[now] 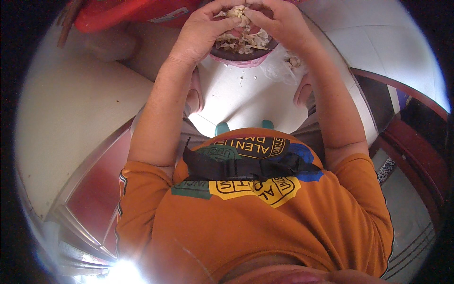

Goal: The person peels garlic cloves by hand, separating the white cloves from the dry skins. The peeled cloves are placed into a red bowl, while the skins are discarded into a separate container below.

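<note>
At the top of the view, a pale garlic bulb [238, 12] is pinched between both hands. My left hand [203, 31] grips it from the left, thumb on its near side. From the right, my right hand [283, 22] holds it with thumb and fingers; the far fingertips are cut off by the frame's edge. Below the hands, papery garlic skins [244, 43] lie in a round dark container [236, 56] with a pink plastic rim or liner [244, 64]. Beside it on the right, a clear plastic bag [275, 71] rests on the floor with garlic pieces [293, 62] at it.
A red plastic basin [117, 16] stands at upper left. My bare feet [194, 96] are on either side of the pale tiled floor [244, 96], where small scraps [241, 78] lie. Dark red furniture [413, 156] is at right. Two green stool-like ends [222, 128] show below me.
</note>
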`<state>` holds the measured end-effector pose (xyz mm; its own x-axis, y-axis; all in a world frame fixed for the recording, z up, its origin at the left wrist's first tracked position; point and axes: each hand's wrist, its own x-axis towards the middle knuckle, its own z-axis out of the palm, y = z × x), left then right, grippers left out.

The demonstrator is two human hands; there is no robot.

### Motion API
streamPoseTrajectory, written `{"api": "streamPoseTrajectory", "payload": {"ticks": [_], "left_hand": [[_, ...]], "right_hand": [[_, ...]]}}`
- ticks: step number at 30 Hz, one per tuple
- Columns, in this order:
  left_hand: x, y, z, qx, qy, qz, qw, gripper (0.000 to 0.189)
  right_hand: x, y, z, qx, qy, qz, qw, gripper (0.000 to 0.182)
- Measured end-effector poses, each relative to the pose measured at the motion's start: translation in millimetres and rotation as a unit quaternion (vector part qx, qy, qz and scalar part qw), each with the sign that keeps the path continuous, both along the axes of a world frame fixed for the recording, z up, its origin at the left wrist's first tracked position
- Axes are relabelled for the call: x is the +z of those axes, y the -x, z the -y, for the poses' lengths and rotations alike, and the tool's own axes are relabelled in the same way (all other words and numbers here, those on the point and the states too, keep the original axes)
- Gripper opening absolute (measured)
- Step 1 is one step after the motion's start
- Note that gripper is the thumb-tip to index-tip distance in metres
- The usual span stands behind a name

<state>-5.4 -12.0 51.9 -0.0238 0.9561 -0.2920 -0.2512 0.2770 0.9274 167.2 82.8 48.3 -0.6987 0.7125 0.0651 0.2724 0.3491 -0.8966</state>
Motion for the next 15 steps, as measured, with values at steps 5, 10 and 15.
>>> {"api": "streamPoseTrajectory", "payload": {"ticks": [5, 10, 15], "left_hand": [[-6, -4, -1, 0.005, 0.025, 0.006, 1.0, 0.037], [28, -22, -1, 0.027, 0.12, -0.077, 0.989, 0.034], [-1, -16, -1, 0.022, 0.037, -0.024, 0.999, 0.035]], "right_hand": [[-7, 5, 5, -0.026, -0.081, 0.002, 0.996, 0.019], [-12, 9, 11, -0.096, -0.043, 0.127, 0.986, 0.022], [-32, 6, -3, -0.082, -0.014, 0.03, 0.996, 0.022]]}}
